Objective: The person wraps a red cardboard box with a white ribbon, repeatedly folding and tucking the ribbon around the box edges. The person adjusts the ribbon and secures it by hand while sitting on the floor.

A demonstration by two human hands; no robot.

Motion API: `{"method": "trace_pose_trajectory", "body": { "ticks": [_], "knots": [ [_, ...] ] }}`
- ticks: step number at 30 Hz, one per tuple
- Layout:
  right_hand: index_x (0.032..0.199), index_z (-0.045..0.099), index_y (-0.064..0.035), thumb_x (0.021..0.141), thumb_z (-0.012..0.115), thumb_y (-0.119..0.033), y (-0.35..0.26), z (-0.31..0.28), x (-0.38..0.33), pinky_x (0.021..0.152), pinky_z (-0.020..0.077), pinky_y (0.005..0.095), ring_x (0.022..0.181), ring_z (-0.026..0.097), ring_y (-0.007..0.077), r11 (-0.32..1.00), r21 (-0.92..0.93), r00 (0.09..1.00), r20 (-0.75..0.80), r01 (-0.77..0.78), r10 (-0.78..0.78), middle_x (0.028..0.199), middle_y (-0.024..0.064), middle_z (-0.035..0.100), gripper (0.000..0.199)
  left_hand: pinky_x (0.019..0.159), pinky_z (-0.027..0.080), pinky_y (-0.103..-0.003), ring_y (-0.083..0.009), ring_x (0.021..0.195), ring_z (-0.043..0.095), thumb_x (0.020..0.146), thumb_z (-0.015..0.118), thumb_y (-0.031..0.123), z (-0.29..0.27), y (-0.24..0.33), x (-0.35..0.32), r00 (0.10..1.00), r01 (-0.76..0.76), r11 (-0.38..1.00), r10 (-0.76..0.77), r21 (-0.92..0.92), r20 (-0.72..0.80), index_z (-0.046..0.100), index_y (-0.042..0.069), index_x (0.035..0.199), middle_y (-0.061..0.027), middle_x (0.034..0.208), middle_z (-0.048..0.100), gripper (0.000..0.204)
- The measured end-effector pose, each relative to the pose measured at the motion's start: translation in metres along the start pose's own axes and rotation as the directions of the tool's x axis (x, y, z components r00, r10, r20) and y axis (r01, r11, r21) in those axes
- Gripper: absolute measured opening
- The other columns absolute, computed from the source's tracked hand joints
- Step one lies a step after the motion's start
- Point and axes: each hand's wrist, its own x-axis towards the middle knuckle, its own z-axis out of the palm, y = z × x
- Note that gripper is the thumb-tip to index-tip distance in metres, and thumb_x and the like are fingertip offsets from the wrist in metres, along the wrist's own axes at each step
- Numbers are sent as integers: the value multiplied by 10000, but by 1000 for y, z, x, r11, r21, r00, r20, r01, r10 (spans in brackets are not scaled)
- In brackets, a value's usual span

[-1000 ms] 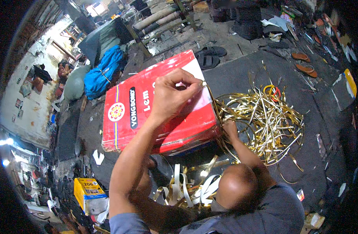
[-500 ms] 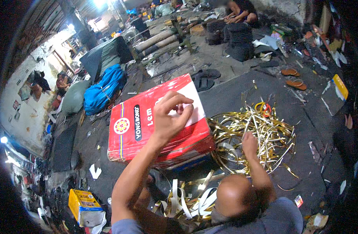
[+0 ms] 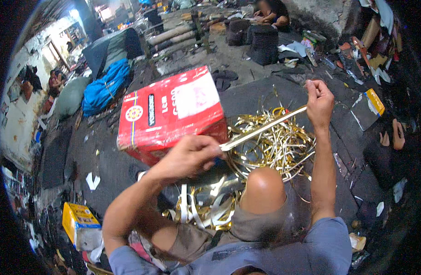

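From the head camera we see a gold strip [image 3: 265, 128] pulled taut between both hands, left hand [image 3: 190, 156] clenched on its near end, right hand [image 3: 319, 101] pinching the far end, above the tangled strip pile [image 3: 279, 146] beside a red carton [image 3: 171, 112].

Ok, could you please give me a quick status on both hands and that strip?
Left hand and right hand pinch a gold strip, stretched taut. Red box behind, gold strip pile below.

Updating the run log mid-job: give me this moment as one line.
left hand: pinches near end of gold strip | right hand: holds far end, raised | strip: taut between hands | red box: behind left hand | gold strip pile: on floor
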Motion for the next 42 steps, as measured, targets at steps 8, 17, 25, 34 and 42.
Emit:
{"method": "trace_pose_trajectory", "body": {
  "ticks": [8, 17, 25, 34, 42],
  "knots": [
    [967, 714, 1, 1011, 682, -291, 100, 2, -11, 648, 482, 410, 656, 627, 236, 976, -217, 999, -17, -36, 33, 751, 160, 684, 297, 650, 495, -264, -67, 715, 609, 1024, 696, 220, -30, -32, -79, 962, 209, 978, -202, 20, -184, 732, -1, 975, -1, 819, 705, 229],
    [1024, 753, -17, 973, 683, -266, 19, -14, -61, 895, 538, 464, 991, 699, 373, 832, -549, 897, 404, 81, 179, 1016, 195, 733, 264, 706, 539, -258, -93, 790, 667, 942, 758, 89, -15, -28, -46, 827, -274, 870, 431, 411, -361, 761, -25, 994, -45, 885, 734, 125],
    [1120, 646, -7, 1101, 570, -253, -122, 37, -111, 777, 536, 258, 872, 651, 93, 710, 488, 593, 796, -509, -122, 964, 19, 663, 258, 663, 541, -192, -47, 771, 666, 859, 832, -19, 57, 11, 2, 668, -604, 797, 511, 8, -542, 592, 7, 1209, -50, 913, 724, 426],
    [1036, 583, -87, 1103, 569, -319, -144, 37, -150, 604, 486, 266, 634, 548, 83, 284, 548, 592, 800, -787, 95, 761, -12, 556, 241, 631, 584, -224, -91, 761, 706, 896, 768, -75, 73, -2, 1, 633, -672, 733, 494, -105, -596, 568, -4, 1380, -84, 928, 744, 528],
    [1055, 623, -48, 1066, 607, -183, -144, 36, -149, 620, 522, 308, 685, 632, 163, 729, 568, 856, 514, -382, 48, 834, 73, 648, 136, 684, 590, -232, -75, 822, 691, 981, 659, -54, 75, -13, 5, 594, -675, 737, 537, -9, -599, 569, 9, 1452, -59, 970, 729, 483]
  ]
}}
